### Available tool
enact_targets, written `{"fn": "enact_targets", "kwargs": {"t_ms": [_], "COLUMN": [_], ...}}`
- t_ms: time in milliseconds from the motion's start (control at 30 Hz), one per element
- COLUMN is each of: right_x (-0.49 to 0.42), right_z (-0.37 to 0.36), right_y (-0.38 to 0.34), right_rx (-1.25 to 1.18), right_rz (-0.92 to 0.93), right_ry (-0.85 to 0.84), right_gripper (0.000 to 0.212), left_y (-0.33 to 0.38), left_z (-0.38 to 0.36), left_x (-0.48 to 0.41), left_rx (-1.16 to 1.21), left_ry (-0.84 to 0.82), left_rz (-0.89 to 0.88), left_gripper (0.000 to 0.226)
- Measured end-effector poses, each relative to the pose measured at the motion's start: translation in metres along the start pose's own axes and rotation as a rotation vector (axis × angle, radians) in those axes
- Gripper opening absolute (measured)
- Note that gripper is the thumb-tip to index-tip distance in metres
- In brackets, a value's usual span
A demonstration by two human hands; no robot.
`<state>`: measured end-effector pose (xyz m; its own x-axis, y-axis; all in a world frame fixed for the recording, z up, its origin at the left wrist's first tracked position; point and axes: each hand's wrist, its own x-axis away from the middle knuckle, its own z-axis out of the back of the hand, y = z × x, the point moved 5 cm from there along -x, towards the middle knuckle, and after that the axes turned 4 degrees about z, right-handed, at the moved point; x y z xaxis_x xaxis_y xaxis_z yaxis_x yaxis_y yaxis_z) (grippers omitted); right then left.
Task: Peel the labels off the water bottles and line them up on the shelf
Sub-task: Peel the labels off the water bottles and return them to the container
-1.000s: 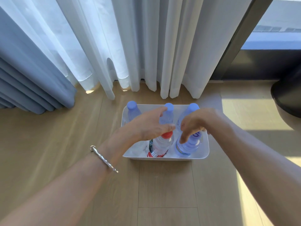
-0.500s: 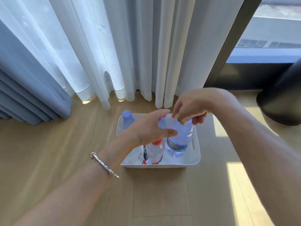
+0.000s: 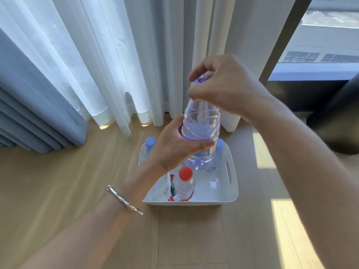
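Observation:
A clear water bottle (image 3: 201,121) with a purple cap hangs upright in the air above a white bin (image 3: 232,195). My right hand (image 3: 223,90) pinches its cap from above. My left hand (image 3: 174,150) wraps around its middle, over the label. Inside the bin stands a red-capped bottle (image 3: 183,184) with a red label. Two blue-capped bottles stand at the back of the bin, one at the left (image 3: 150,144) and one at the right (image 3: 219,148), both partly hidden.
The bin sits on a wooden floor (image 3: 77,191). White sheer curtains (image 3: 116,55) and a blue-grey curtain (image 3: 29,113) hang behind it. A dark round object (image 3: 338,121) stands at the right by the window. No shelf is in view.
My right hand has lifted the purple-capped bottle up out of the bin. My left hand has come up and closed around its middle.

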<state>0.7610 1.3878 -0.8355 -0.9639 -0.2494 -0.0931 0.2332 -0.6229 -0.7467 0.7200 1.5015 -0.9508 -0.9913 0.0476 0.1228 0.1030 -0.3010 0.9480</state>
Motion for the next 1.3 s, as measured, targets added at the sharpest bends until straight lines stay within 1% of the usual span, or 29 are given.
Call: {"fn": "enact_targets", "kwargs": {"t_ms": [67,133,167,233,267,333,400,467,533,567,633,700,767,833,900,933,967,1000,1067,1167,1233,1300], "right_x": [-0.004,-0.008,-0.009,-0.011,-0.012,-0.012,-0.008,-0.003,0.002,0.005,0.010,0.013,0.012,0.012,0.010,0.008,0.007,0.006,0.005,0.002,0.001,0.002], "right_z": [-0.008,-0.010,-0.008,-0.004,-0.006,-0.018,-0.039,-0.063,-0.084,-0.092,-0.102,-0.108,-0.114,-0.116,-0.115,-0.113,-0.111,-0.109,-0.105,-0.100,-0.098,-0.099], "right_y": [-0.001,-0.004,-0.005,-0.002,0.002,0.015,0.027,0.032,0.028,0.024,0.020,0.023,0.028,0.031,0.031,0.031,0.031,0.031,0.032,0.036,0.039,0.042], "right_rx": [-0.073,-0.172,-0.219,-0.269,-0.283,-0.297,-0.348,-0.426,-0.534,-0.610,-0.669,-0.636,-0.603,-0.602,-0.615,-0.620,-0.628,-0.642,-0.686,-0.687,-0.691,-0.673], "right_rz": [0.051,0.109,0.134,0.150,0.126,0.040,-0.049,-0.090,-0.029,0.018,0.060,0.063,0.053,0.034,0.021,0.013,0.005,-0.003,-0.022,-0.047,-0.046,-0.045], "right_ry": [0.041,0.091,0.133,0.221,0.235,0.160,0.011,-0.140,-0.272,-0.321,-0.339,-0.299,-0.262,-0.226,-0.178,-0.149,-0.118,-0.086,-0.011,0.109,0.120,0.100], "right_gripper": [0.025,0.031,0.031,0.024,0.019,0.017,0.025,0.044,0.069,0.078,0.088,0.097,0.102,0.093,0.078,0.073,0.067,0.058,0.044,0.043,0.040,0.037], "left_y": [0.002,0.003,0.003,0.004,0.004,0.007,0.012,0.016,0.016,0.016,0.014,0.013,0.015,0.013,0.016,0.016,0.016,0.016,0.017,0.011,0.011,0.012], "left_z": [0.008,0.018,0.023,0.035,0.041,0.053,0.064,0.072,0.077,0.078,0.081,0.082,0.082,0.082,0.078,0.076,0.074,0.074,0.075,0.076,0.071,0.066], "left_x": [0.000,0.001,0.001,0.001,0.000,-0.003,-0.004,-0.004,-0.004,-0.003,-0.004,-0.002,-0.001,-0.005,-0.007,-0.008,-0.009,-0.010,-0.008,-0.008,-0.008,-0.006], "left_rx": [0.014,0.037,0.052,0.110,0.156,0.239,0.287,0.279,0.265,0.264,0.256,0.212,0.140,0.094,0.079,0.102,0.154,0.212,0.287,0.271,0.263,0.262], "left_ry": [-0.004,0.004,0.016,0.051,0.061,0.064,0.073,0.090,0.106,0.111,0.127,0.126,0.111,0.103,0.073,0.054,0.045,0.049,0.101,0.225,0.208,0.175], "left_rz": [-0.002,0.009,0.019,0.044,0.061,0.083,0.077,0.061,0.055,0.052,0.044,0.026,-0.008,-0.014,-0.005,-0.005,-0.004,-0.002,0.023,0.071,0.074,0.072], "left_gripper": [0.040,0.036,0.039,0.060,0.069,0.073,0.071,0.077,0.080,0.077,0.066,0.054,0.051,0.062,0.082,0.090,0.092,0.088,0.070,0.042,0.021,0.017]}}
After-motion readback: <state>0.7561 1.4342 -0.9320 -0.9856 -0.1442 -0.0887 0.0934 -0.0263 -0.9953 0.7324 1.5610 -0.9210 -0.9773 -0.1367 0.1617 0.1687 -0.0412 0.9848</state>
